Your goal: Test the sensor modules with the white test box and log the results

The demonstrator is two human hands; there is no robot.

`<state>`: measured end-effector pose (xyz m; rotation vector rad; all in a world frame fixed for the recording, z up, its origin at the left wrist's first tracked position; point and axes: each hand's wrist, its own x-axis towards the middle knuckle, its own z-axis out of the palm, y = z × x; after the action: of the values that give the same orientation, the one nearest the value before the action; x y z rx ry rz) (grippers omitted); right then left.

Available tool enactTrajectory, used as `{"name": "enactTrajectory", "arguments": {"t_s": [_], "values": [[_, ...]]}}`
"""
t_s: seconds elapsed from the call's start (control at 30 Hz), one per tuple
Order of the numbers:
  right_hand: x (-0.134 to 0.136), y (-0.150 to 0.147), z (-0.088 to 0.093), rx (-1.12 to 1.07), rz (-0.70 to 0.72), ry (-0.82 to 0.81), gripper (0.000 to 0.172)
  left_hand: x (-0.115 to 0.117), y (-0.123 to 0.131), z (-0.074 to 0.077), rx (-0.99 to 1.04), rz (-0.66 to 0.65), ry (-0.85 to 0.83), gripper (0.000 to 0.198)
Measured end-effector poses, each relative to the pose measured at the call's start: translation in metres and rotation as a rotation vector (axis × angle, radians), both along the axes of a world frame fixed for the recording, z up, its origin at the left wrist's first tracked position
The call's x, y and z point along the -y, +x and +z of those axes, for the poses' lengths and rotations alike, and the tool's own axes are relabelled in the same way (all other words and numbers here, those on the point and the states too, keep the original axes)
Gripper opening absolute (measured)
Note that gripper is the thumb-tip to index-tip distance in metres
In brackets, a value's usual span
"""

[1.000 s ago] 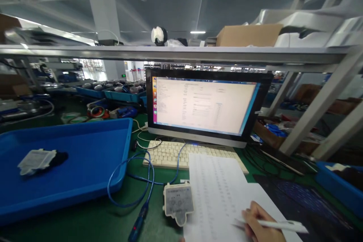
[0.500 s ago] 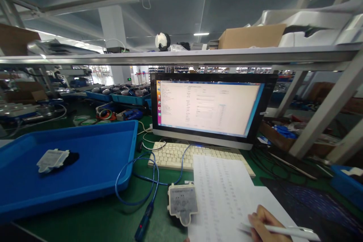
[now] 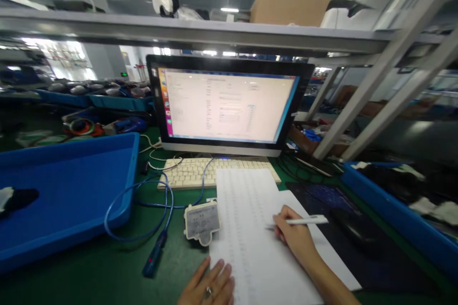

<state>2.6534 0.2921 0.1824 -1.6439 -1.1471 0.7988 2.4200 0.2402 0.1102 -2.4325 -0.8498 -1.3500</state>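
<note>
My right hand (image 3: 294,234) is closed on a white pen (image 3: 299,221), its tip resting on a printed sheet of paper (image 3: 246,228) on the green bench. At the sheet's lower left corner my left hand (image 3: 209,287) lies flat with the fingers spread and a ring on one finger. A small white module with a label (image 3: 200,221) sits just left of the paper, above my left hand. A blue cable (image 3: 143,209) loops beside it and ends in a dark probe (image 3: 153,259).
A monitor (image 3: 229,105) with a lit screen stands behind a white keyboard (image 3: 189,171). A large blue tray (image 3: 71,186) lies at the left, another blue bin (image 3: 400,219) at the right. A dark mat with a mouse (image 3: 350,228) lies right of the paper. A shelf with a cardboard box (image 3: 289,7) runs overhead.
The view has tilted down and turned right. My left hand has come into view on the paper's corner. My right hand with the pen has moved up the sheet.
</note>
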Motion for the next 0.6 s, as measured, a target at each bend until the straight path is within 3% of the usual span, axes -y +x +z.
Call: {"name": "enactTrajectory", "arguments": {"t_s": [0.1, 0.2, 0.6], "values": [[0.000, 0.002, 0.000, 0.126, -0.055, 0.080, 0.026, 0.005, -0.004, 0.021, -0.019, 0.004, -0.119, 0.020], [0.002, 0.001, -0.002, 0.184, -0.080, 0.079, 0.023, 0.006, -0.009, 0.035, -0.088, -0.044, -0.118, 0.019], [0.002, -0.004, -0.003, 0.251, -0.012, 0.032, 0.023, 0.005, -0.009, 0.046, -0.123, -0.052, -0.147, 0.019]]}}
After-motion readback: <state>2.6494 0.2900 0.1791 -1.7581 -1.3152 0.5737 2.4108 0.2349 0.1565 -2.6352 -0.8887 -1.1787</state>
